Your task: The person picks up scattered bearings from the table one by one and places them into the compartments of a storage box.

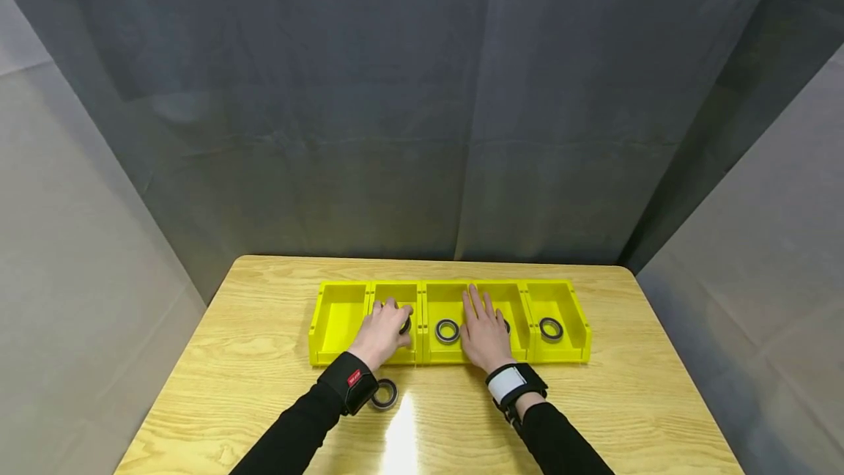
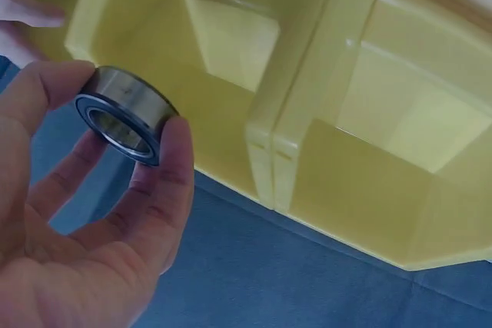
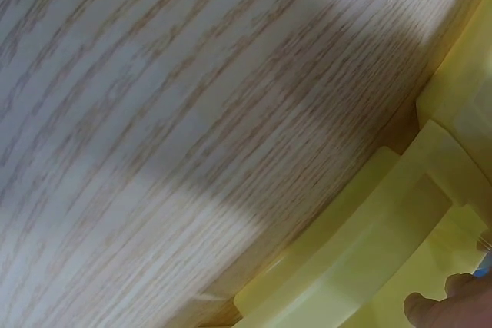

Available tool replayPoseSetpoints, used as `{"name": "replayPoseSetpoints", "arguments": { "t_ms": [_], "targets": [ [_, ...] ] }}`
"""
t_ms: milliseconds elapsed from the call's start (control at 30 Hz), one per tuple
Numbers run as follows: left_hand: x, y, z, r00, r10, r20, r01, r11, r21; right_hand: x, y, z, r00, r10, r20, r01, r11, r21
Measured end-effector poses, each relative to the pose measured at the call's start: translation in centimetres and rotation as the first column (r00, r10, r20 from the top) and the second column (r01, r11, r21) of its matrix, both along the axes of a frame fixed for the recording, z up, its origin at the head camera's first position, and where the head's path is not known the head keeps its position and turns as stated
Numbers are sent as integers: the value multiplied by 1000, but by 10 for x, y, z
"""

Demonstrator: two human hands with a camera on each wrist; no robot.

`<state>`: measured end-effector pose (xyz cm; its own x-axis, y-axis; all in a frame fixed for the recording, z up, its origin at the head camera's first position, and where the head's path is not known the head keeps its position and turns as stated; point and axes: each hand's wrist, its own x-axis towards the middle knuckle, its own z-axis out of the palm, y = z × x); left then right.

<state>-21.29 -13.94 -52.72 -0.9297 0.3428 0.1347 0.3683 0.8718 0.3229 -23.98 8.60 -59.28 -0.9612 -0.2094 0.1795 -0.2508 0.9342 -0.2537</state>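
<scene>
My left hand (image 1: 382, 332) pinches a ball bearing (image 2: 127, 113) between thumb and fingers, tilted, over the second compartment from the left of a yellow bin row (image 1: 395, 360). In the left wrist view the bearing's steel outer ring and dark seal show. My right hand (image 1: 486, 336) reaches into the wide middle compartment, its fingers extended forward. A bearing (image 1: 507, 326) shows partly beside its fingers; whether they touch is hidden. To the left of that hand another bearing (image 1: 447, 330) lies flat. In the right wrist view only some fingertips (image 3: 419, 309) show.
A bearing (image 1: 551, 329) lies in the rightmost compartment. One more bearing (image 1: 384, 394) lies on the wooden table (image 1: 264, 387) in front of the bins, close to the left wrist strap. A grey curtain (image 1: 369, 130) hangs behind the table, with pale cloth on both sides.
</scene>
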Motion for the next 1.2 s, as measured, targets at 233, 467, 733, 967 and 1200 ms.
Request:
{"name": "replayPoseSetpoints", "arguments": {
  "t_ms": [233, 467, 733, 967, 1200],
  "targets": [
    [-24, 0, -10, 995, 53, 84, -57, 997, 49, 0, -1, 0, 1000, 7, 11, -7, 1000, -3],
    [-35, 7, -25, 991, 94, 92, -93, 996, -14, 0, 1, 1, 1000, 4, 2, -4, 1000, 6],
    [-35, 21, -49, 976, 157, 154, -142, 984, -105, 0, 1, 0, 1000, 1, 7, -1, 1000, 18],
    [-36, 21, -57, 986, 153, 70, -146, 984, -98, -1, 1, -2, 1000, -4, -1, 4, 999, 41],
    [-36, 18, -65, 991, 127, -33, -128, 990, -62, -1, 0, -1, 1000, -10, 14, 9, 999, 35]
  ]
}}
